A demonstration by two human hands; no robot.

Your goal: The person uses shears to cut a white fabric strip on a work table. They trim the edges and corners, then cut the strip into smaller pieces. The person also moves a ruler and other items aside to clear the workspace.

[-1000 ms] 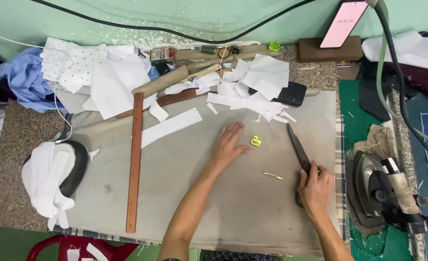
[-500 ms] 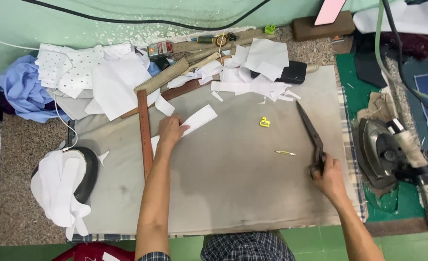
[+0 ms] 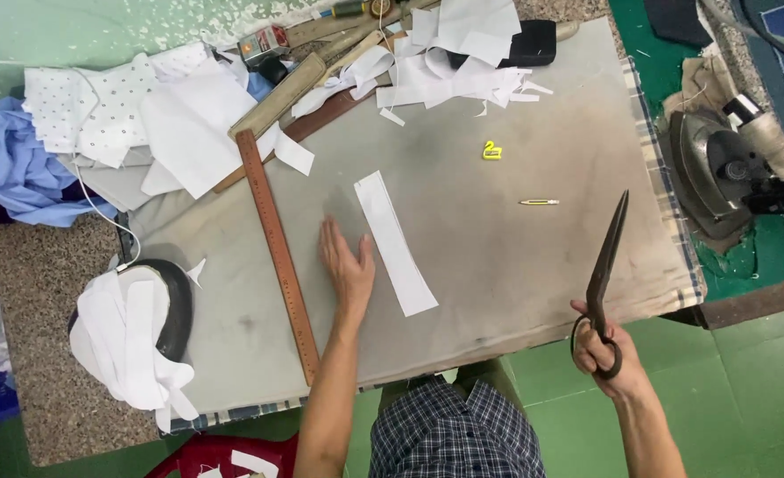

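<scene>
We count one long white strip (image 3: 395,242) on the padded table (image 3: 498,265), one wooden ruler (image 3: 278,252), one pair of dark scissors (image 3: 604,274), one yellow clip (image 3: 491,151), one small pencil (image 3: 539,202), and one iron (image 3: 728,168) at the right. Two hands show: left hand (image 3: 348,265), right hand (image 3: 600,350).

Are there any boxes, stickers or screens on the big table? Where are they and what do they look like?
Small box: at the table's far edge, between the dotted cloth and the wooden sticks; squat, grey-white with a red patch.
Black flat case: far side, partly under white paper scraps; dark rectangle, too unclear to tell whether it is a screen.
No signs or lit screens show.
</scene>
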